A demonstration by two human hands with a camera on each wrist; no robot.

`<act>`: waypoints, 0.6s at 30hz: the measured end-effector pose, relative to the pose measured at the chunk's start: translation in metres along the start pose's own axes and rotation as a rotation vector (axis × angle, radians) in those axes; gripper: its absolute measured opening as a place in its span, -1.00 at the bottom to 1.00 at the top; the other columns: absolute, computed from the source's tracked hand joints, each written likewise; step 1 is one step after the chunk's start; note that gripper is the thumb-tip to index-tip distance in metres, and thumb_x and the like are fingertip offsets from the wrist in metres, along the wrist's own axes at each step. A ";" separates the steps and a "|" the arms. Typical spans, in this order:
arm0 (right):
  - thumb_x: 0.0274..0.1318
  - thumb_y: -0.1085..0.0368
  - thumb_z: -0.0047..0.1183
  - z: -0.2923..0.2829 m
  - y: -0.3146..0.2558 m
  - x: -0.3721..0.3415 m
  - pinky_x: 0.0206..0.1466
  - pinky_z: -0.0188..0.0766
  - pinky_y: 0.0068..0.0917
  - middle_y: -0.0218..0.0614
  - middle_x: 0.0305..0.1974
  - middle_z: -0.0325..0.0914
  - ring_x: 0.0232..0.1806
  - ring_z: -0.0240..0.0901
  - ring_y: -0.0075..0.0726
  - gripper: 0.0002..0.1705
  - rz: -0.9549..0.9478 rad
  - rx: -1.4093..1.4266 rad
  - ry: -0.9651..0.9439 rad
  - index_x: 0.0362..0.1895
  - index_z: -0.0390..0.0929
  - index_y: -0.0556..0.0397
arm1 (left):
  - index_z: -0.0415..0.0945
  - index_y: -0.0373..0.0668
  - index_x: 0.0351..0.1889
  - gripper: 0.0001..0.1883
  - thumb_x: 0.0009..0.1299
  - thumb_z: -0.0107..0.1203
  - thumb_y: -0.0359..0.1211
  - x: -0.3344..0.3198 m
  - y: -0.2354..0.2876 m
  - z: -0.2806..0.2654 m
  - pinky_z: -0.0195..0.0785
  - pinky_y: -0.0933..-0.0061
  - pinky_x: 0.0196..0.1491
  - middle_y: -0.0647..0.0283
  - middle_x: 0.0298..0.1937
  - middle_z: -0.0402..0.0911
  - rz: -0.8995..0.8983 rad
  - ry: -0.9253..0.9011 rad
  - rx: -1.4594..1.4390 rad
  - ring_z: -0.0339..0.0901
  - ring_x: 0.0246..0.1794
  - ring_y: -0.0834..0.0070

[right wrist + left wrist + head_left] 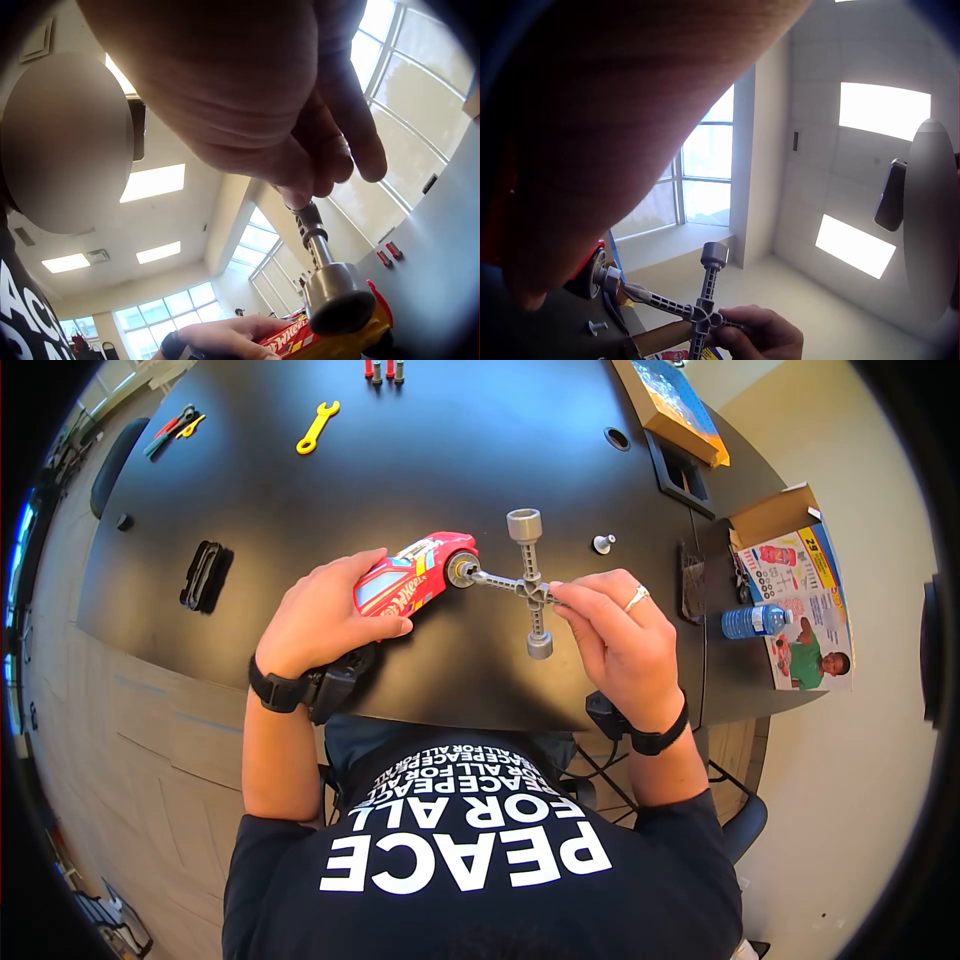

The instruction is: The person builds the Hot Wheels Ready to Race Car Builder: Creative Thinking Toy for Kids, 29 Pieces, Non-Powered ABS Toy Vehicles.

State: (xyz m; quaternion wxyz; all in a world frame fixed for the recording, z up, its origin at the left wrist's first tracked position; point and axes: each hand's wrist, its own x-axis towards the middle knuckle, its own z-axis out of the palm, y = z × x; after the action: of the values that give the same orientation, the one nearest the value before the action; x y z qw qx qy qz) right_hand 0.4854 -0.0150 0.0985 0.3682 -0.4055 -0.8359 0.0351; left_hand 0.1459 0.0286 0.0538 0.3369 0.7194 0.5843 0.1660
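A red toy car (410,582) with a blue window lies on its side at table centre, gripped by the left hand (325,605) around its body. The right hand (625,635) pinches the near arm of a grey four-way wrench (533,592). The opposite arm's tip meets the car's wheel (462,568). In the left wrist view, the wrench (703,313) reaches a grey piece at the wheel, with the right hand (761,334) behind it. The right wrist view shows a large socket (339,296) in front of the car (289,339), below the right hand (247,97).
A grey bolt (603,544) stands right of the wrench. Farther out are a yellow wrench (318,428), a black case (206,576), pliers (170,432), and red and grey bolts (384,372). A bottle (752,622) and printed box (800,580) lie at right.
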 end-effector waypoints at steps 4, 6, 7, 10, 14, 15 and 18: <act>0.10 0.64 0.37 -0.004 -0.005 0.011 -0.10 0.67 -0.20 -0.22 -0.13 0.72 -0.14 0.70 -0.04 -0.62 -0.110 -0.059 -0.107 0.04 0.78 0.20 | 0.57 -0.30 0.58 0.02 0.21 0.65 0.04 -0.001 0.002 0.000 0.54 0.07 0.43 -0.14 0.37 0.78 -0.005 -0.014 0.033 0.73 0.36 -0.06; 0.06 0.64 0.35 -0.006 -0.007 0.019 -0.09 0.66 -0.19 -0.22 -0.12 0.71 -0.13 0.68 -0.05 -0.59 -0.153 -0.097 -0.137 0.05 0.77 0.20 | 0.54 -0.33 0.59 0.02 0.22 0.66 -0.02 -0.001 0.003 0.001 0.54 0.10 0.42 -0.17 0.37 0.77 0.004 -0.003 0.051 0.75 0.33 -0.05; 0.06 0.59 0.34 -0.005 -0.009 0.023 -0.10 0.64 -0.20 -0.23 -0.13 0.67 -0.14 0.65 -0.07 -0.60 -0.201 -0.146 -0.141 0.05 0.76 0.21 | 0.55 -0.33 0.59 0.01 0.22 0.66 -0.02 -0.002 0.004 0.002 0.54 0.09 0.42 -0.16 0.37 0.77 0.004 0.008 0.058 0.75 0.34 -0.05; 0.08 0.48 0.34 -0.004 -0.010 0.030 -0.13 0.61 -0.20 -0.26 -0.17 0.60 -0.18 0.59 -0.12 -0.62 -0.291 -0.221 -0.176 0.04 0.73 0.22 | 0.55 -0.32 0.59 0.01 0.21 0.66 -0.02 -0.004 0.003 0.006 0.55 0.08 0.42 -0.15 0.37 0.78 0.015 0.023 0.071 0.74 0.35 -0.07; 0.27 0.30 0.35 0.000 -0.010 0.033 -0.24 0.56 -0.22 -0.28 -0.26 0.52 -0.25 0.55 -0.14 -0.76 -0.344 -0.294 -0.215 -0.07 0.67 0.18 | 0.56 -0.31 0.59 0.01 0.21 0.65 -0.01 -0.004 0.003 0.008 0.54 0.07 0.44 -0.14 0.39 0.77 0.024 0.044 0.077 0.73 0.37 -0.08; 0.27 0.30 0.35 0.001 -0.014 0.032 -0.24 0.56 -0.22 -0.28 -0.26 0.52 -0.25 0.55 -0.14 -0.76 -0.349 -0.290 -0.217 -0.07 0.67 0.18 | 0.56 -0.31 0.59 0.01 0.21 0.65 -0.01 -0.004 0.005 0.008 0.54 0.07 0.44 -0.14 0.39 0.77 0.018 0.046 0.075 0.73 0.37 -0.08; 0.44 0.21 0.34 0.005 -0.022 0.025 -0.33 0.55 -0.26 -0.24 -0.27 0.54 -0.23 0.61 -0.15 -0.76 -0.107 -0.504 -0.331 -0.13 0.64 0.13 | 0.55 -0.30 0.59 0.01 0.22 0.64 0.00 -0.006 0.008 0.008 0.53 0.06 0.45 -0.14 0.41 0.75 -0.009 0.043 0.101 0.71 0.39 -0.08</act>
State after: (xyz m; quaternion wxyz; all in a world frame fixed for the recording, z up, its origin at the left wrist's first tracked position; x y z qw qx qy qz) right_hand 0.4582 -0.0113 0.1176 0.1163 -0.4282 -0.8871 -0.1275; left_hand 0.1549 0.0204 0.0545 0.2883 0.7293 0.6021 0.1499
